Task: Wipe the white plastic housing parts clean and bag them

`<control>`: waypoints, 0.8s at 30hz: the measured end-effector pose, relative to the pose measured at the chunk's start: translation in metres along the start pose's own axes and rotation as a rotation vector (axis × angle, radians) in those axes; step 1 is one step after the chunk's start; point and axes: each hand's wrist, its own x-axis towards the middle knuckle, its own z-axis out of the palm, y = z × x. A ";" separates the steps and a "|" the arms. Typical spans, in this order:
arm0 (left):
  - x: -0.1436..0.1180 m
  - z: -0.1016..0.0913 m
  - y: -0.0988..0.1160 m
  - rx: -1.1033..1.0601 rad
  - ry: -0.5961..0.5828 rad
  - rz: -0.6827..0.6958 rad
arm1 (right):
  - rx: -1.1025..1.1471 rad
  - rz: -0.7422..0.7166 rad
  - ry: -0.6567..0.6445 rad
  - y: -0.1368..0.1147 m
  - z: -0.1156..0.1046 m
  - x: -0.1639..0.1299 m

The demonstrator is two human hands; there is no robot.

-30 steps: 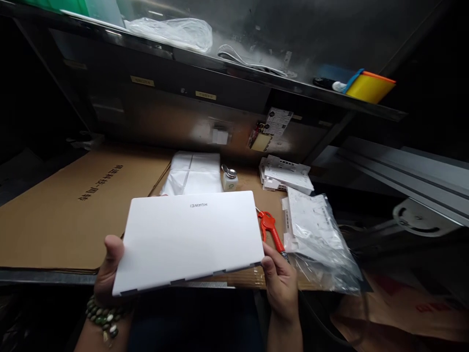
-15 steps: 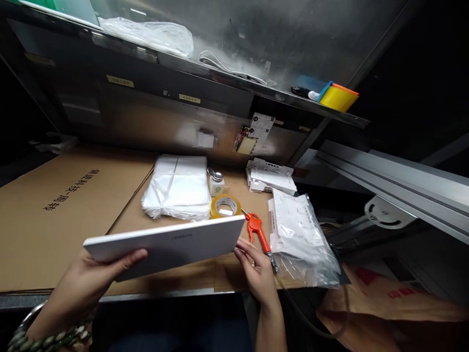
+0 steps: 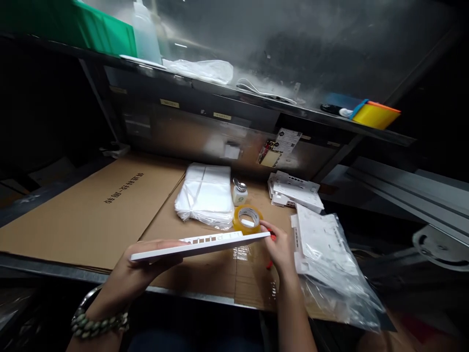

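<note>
Both hands pinch the white panel (image 3: 200, 244) edge-on above the tabletop (image 3: 91, 215) — left hand (image 3: 141, 264) at 9 o'clock, right hand (image 3: 280, 247) at 3; a slip could knock the tape roll (image 3: 248, 218).

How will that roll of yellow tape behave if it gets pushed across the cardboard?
The tape roll lies flat on its side on the cardboard, so it will probably slide rather than roll. It looks small and hollow, so likely light. The bottle and plastic bags lie close, so a push may knock them.
</note>
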 end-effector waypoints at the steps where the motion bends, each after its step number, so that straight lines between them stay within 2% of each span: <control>1: -0.001 -0.001 0.001 0.006 0.002 0.006 | -0.050 -0.003 -0.029 -0.005 0.001 0.015; 6: -0.007 0.000 0.014 -0.027 0.063 -0.021 | -0.331 -0.031 -0.272 -0.033 0.019 0.070; 9: -0.011 -0.001 0.016 -0.058 0.138 -0.058 | -0.438 -0.074 -0.395 -0.042 0.035 0.082; 12: -0.016 -0.005 0.011 -0.058 0.250 -0.061 | -0.468 -0.125 -0.441 -0.043 0.042 0.083; 15: -0.019 -0.007 0.002 0.001 0.397 -0.081 | -0.429 -0.159 -0.412 -0.040 0.034 0.083; 19: -0.016 -0.001 -0.011 0.066 0.616 -0.096 | -0.313 -0.202 -0.231 -0.040 0.015 0.099; 21: -0.013 0.004 -0.022 0.079 0.628 -0.029 | -0.270 -0.194 -0.136 -0.043 0.009 0.113; 24: -0.008 0.008 -0.042 0.134 0.513 0.154 | -0.238 -0.170 -0.070 -0.052 0.010 0.136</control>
